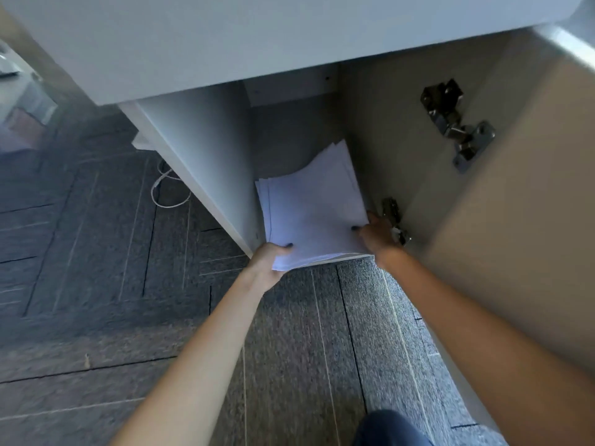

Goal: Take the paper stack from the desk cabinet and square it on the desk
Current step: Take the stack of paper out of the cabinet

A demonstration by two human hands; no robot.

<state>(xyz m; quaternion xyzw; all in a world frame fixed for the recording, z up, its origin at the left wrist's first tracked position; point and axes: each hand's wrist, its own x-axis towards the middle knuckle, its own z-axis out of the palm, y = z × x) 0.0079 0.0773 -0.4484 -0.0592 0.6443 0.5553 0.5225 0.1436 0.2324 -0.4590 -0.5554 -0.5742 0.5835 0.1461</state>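
Observation:
A loose stack of white paper (314,207) lies in the bottom of the open desk cabinet (206,149), its sheets fanned and uneven. My left hand (269,260) grips the stack's near left corner, thumb on top. My right hand (376,235) holds the near right edge, thumb on the top sheet. The near edge of the stack juts past the cabinet's front lip. The white desk top (225,43) spans the frame above the cabinet.
The cabinet door (515,204) stands open on the right, with metal hinges (457,123) on its inner face. A white cable (167,191) lies on the grey carpet (96,252) left of the cabinet. My knee (389,429) shows at the bottom.

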